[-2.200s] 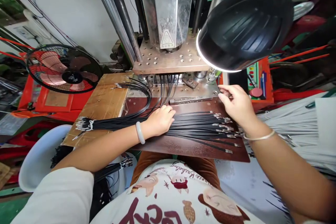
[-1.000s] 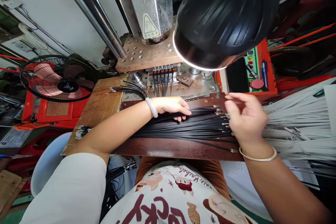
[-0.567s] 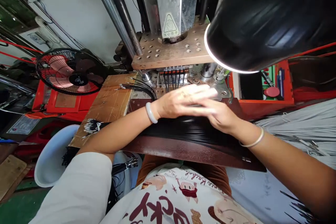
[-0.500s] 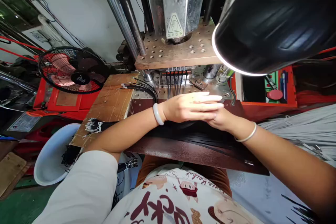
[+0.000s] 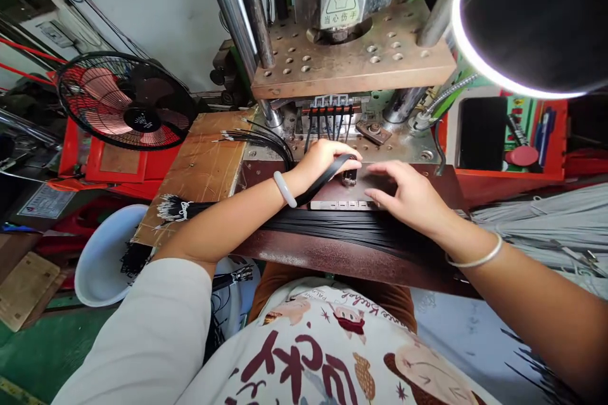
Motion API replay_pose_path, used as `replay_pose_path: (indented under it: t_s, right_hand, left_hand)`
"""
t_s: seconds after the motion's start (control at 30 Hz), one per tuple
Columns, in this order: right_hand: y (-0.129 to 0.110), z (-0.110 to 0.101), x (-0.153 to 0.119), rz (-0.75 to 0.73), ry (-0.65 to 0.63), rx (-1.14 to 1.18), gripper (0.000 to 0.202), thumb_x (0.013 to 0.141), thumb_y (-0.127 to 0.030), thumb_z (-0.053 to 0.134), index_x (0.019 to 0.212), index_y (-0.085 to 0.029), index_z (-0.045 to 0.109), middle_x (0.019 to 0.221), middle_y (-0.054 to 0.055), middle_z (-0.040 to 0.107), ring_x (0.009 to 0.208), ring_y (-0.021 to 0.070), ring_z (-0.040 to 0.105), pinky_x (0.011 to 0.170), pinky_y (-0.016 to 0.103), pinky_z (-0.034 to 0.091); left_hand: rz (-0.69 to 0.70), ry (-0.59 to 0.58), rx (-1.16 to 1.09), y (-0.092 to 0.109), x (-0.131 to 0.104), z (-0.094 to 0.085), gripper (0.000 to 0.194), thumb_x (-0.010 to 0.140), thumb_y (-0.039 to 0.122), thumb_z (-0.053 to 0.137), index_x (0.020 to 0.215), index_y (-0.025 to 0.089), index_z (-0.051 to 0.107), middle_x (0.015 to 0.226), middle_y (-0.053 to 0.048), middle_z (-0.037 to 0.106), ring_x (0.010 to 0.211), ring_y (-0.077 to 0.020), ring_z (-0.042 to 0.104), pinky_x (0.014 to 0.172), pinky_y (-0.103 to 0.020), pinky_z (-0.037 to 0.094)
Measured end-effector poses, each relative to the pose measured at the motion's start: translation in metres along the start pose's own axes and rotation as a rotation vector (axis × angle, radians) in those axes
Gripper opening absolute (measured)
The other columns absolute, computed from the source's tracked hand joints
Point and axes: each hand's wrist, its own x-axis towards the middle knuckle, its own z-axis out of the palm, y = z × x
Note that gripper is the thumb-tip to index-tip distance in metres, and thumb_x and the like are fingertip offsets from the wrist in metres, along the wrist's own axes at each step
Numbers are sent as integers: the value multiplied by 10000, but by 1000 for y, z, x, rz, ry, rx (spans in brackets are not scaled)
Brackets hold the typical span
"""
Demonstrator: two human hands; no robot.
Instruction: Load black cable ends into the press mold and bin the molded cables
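Observation:
My left hand point(image 5: 319, 164) is closed around a bunch of black cables point(image 5: 317, 186), whose metal-tipped ends point down at the brown tabletop. To its right, my right hand point(image 5: 415, 199) is held open, thumb and fingers apart and nothing between them. Its thumb is near a slim metal strip fixture point(image 5: 327, 205) lying on the table. More black cables point(image 5: 342, 228) lie side by side in front of that strip. Behind my left hand, several black cables point(image 5: 332, 120) run into a fixture on the press bed.
The press plate point(image 5: 354, 73) hangs above the fixture, with a hand-warning sticker higher up. A lit lamp point(image 5: 532, 25) juts in at upper right. Cable bundles point(image 5: 175, 207) lie on the wooden board at left, near a fan point(image 5: 126, 117). A red tray point(image 5: 546, 164) stands right.
My hands, together half a second ago, are now apart. The right hand has opened and drawn to the right; the cables in my left hand and the metal strip have come into view.

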Motion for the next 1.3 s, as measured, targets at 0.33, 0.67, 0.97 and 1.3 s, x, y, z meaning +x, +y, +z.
replay_pose_path:
  t_s: [0.33, 0.67, 0.97, 1.3]
  right_hand:
    - [-7, 8, 18, 271, 16, 396, 200, 761, -351, 668, 858, -203, 761, 827, 19, 738, 723, 215, 677, 698, 323, 529]
    - [-5, 5, 14, -46, 112, 71, 218, 845, -311, 570, 792, -212, 756, 824, 45, 725, 777, 227, 654, 739, 356, 509]
    - [-5, -15, -10, -140, 144, -311, 222, 849, -195, 530, 877, -148, 745, 803, 72, 676, 724, 215, 625, 656, 339, 498]
    - [-17, -15, -31, -5, 333, 69, 127, 869, -262, 659, 978, -219, 708, 925, 47, 679, 821, 202, 635, 728, 339, 526]
  left_hand:
    - [49, 20, -101, 1, -10, -6, 297, 801, 379, 700, 805, 85, 744, 792, -78, 727, 735, -157, 669, 721, -249, 506]
    - [43, 24, -128, 8, -16, 1, 152, 820, 233, 667, 871, 102, 725, 812, -54, 733, 741, -141, 679, 718, -231, 510]
    - [144, 17, 305, 20, -49, 3, 203, 859, 88, 544, 949, 141, 719, 933, -56, 744, 830, -160, 696, 781, -249, 522]
    - [281, 69, 117, 16, -61, 21, 280, 850, 18, 462, 866, 134, 716, 871, -51, 714, 816, -117, 660, 786, -207, 516]
